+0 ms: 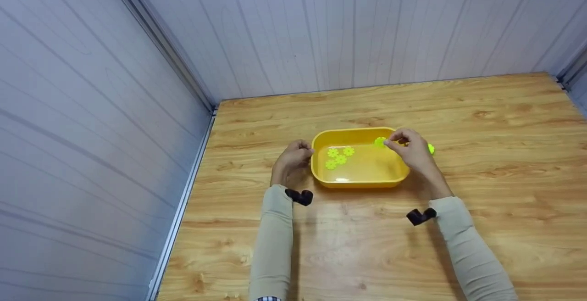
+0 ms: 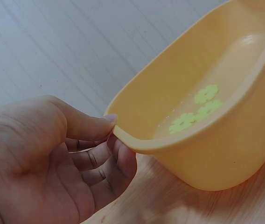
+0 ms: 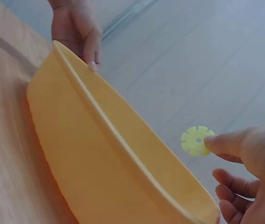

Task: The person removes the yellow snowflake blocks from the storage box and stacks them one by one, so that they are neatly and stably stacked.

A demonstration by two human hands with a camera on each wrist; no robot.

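Note:
A yellow plastic basin [image 1: 367,183] sits on the wooden table. My left hand [image 1: 296,156] pinches its left rim between thumb and fingers, as the left wrist view shows up close. Inside, on the basin's left side, lie several lime-green notched discs [image 1: 340,159] shaped like flowers. Over the right end of the basin, my right hand [image 1: 412,150] pinches one more notched disc [image 3: 197,141] by its edge, thumb in front. That disc has a small hole in its centre and slots round its rim; the other fingers of this hand curl loosely.
Another lime-green disc [image 1: 431,148] shows just right of the basin, partly behind the right hand. The wooden table [image 1: 257,126] meets a pale panelled wall [image 1: 321,30] at the back and another on the left. Dark wrist cameras [image 1: 300,197] stick out from both sleeves.

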